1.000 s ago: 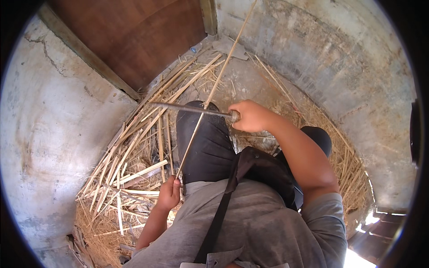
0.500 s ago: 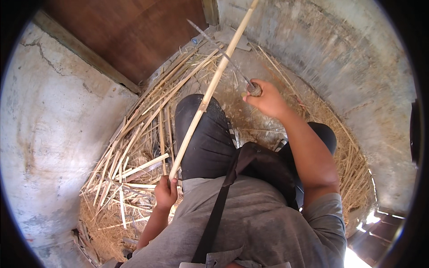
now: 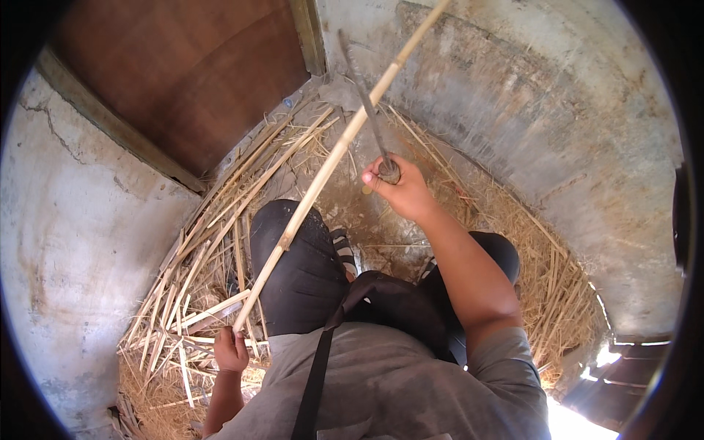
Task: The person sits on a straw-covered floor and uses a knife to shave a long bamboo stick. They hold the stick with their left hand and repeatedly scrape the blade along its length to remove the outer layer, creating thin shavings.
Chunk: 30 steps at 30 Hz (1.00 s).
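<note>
My left hand [image 3: 231, 350] is closed round the near end of a long pale bamboo pole [image 3: 319, 180] at the lower left. The pole slants up across my left knee to the far right, beyond the top of the view. Out ahead, my right hand [image 3: 407, 194] grips the wooden handle of a long-bladed knife [image 3: 376, 132]. Its thin dark blade points away from me and crosses the pole in the picture, slightly blurred. Whether blade and pole touch, I cannot tell.
Split bamboo strips [image 3: 213, 220] and shavings lie heaped on my left. More fine shavings [image 3: 550, 279] line the right wall. Stained plaster walls [image 3: 528, 110] curve close round me, with a brown door panel [image 3: 191, 73] at the far left.
The view has shifted, so my body and the pole sit further left and lower in the picture. My right hand has turned the knife blade more upright; both hands keep their grips.
</note>
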Tool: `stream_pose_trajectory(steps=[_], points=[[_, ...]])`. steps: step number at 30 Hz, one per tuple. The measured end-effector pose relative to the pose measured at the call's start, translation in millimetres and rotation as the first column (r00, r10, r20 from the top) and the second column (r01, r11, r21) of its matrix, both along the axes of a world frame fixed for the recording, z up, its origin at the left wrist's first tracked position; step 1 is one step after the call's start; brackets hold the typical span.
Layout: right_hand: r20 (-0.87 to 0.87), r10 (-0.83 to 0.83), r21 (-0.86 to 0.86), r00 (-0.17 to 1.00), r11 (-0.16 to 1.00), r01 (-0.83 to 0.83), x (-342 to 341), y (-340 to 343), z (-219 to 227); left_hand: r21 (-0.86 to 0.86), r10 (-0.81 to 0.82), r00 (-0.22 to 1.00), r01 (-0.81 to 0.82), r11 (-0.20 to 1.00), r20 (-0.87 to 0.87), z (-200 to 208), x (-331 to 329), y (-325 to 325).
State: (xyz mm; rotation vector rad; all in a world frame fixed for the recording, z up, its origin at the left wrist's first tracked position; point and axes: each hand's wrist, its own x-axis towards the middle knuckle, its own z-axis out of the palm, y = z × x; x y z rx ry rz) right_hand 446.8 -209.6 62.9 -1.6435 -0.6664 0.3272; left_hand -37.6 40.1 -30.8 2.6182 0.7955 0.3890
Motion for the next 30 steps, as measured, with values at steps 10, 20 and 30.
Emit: stream_pose_trajectory(steps=[10,20,30], points=[[-0.228,0.023,0.219,0.973,0.975,0.029,-5,-20,25,0.059,-0.028,0.999,0.031,0.998,-0.044,9,-4,37],[-0.228,0.049,0.313,0.972,0.950,0.026,-8,-34,29,0.148,-0.094,0.966,0.133,0.980,-0.242,50,37,49],[0.073,0.078,0.243,0.994,0.965,-0.094,-32,-19,19,0.303,-0.293,0.950,0.249,0.920,0.109,138,185,-62]])
